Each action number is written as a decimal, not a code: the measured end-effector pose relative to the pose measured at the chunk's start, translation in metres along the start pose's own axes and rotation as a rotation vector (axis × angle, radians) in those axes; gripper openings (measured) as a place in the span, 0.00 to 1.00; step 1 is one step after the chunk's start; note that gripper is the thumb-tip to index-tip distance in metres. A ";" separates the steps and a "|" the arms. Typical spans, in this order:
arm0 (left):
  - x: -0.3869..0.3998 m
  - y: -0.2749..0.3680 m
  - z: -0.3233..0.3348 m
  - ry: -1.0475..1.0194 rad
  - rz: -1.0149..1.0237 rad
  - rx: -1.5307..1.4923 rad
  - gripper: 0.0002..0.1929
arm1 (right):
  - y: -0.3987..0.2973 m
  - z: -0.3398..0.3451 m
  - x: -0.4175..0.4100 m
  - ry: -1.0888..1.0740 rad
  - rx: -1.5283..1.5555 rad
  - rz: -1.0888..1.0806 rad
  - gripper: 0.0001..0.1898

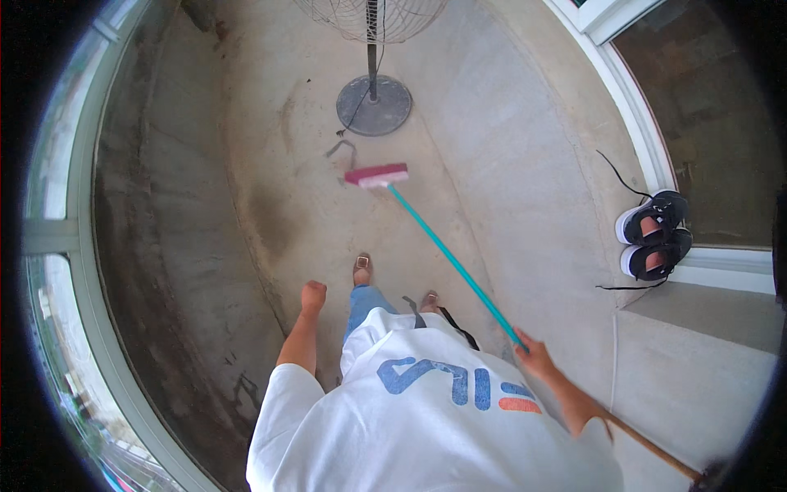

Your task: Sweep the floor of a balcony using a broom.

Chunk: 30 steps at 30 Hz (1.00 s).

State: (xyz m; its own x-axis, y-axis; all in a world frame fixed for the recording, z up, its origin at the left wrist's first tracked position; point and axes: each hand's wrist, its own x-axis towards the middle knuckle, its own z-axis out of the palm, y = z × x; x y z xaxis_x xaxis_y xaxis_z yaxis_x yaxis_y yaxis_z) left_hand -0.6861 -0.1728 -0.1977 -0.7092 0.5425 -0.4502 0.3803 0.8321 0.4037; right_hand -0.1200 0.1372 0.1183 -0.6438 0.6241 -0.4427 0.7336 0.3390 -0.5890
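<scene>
My right hand (533, 355) grips the teal handle (452, 261) of a broom, which slants away from me to the upper left. The broom's head, dark pink bristles (376, 171) on a pale pink block, rests low over the concrete floor (344, 221) and looks slightly blurred. Just beyond the bristles lies a bent grey strip (344, 147), also blurred. Curled into a loose fist, my left hand (314, 296) hangs at my left side with nothing visible in it.
A pedestal fan's round base (374, 117) stands ahead, a cord beside its pole. Black sneakers (655, 237) with trailing laces sit on the right-hand sill. Windows (52, 295) run along the left wall. A brown wooden stick (655, 448) with a dark end extends at lower right.
</scene>
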 end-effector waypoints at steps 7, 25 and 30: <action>-0.091 0.139 0.026 0.046 -0.104 -0.167 0.12 | 0.137 0.018 -0.178 -0.052 -0.006 0.256 0.23; -0.163 0.124 -0.021 0.126 -0.358 -0.255 0.11 | 0.122 0.026 0.122 -0.235 -0.488 0.026 0.20; -0.142 0.062 -0.030 0.112 -0.528 -0.306 0.12 | -0.020 0.068 0.287 -0.147 -0.485 -0.099 0.17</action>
State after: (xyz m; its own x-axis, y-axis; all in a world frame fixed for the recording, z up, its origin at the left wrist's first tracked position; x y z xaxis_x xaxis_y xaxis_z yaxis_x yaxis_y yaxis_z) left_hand -0.5798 -0.2021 -0.0847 -0.8193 0.0374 -0.5721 -0.2148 0.9051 0.3669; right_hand -0.3345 0.2620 -0.0427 -0.7136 0.4786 -0.5115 0.6616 0.7006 -0.2675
